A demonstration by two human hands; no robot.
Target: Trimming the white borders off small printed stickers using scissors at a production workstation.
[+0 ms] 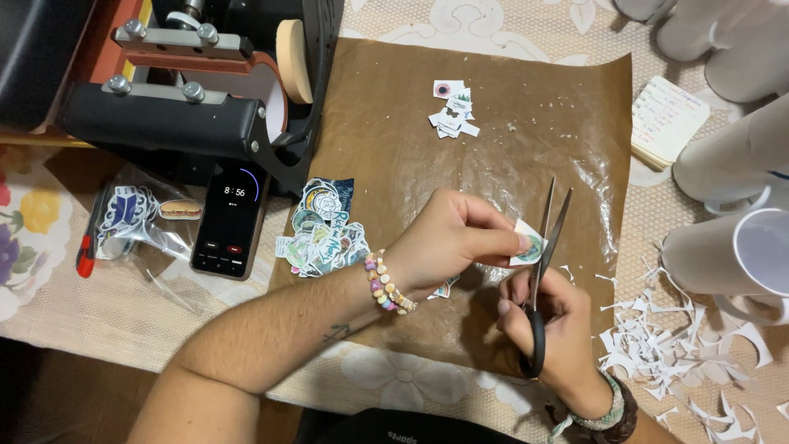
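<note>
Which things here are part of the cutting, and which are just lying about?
In use: left hand pinching small sticker; right hand working scissors; brown sheet; paper scraps.
Lying about: phone, mug press, white mugs, notepad, sticker pile.

Small round green-printed sticker cutout (528,244) between open black-handled scissors (542,263) blades, tips up, above brown paper sheet (526,107).

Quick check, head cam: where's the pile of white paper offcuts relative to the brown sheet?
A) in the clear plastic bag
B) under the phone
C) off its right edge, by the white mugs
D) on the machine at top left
C: the white paper offcuts lie on the tablecloth just off the right edge of the brown sheet, below the white mugs, beside the right hand working the scissors.
</note>
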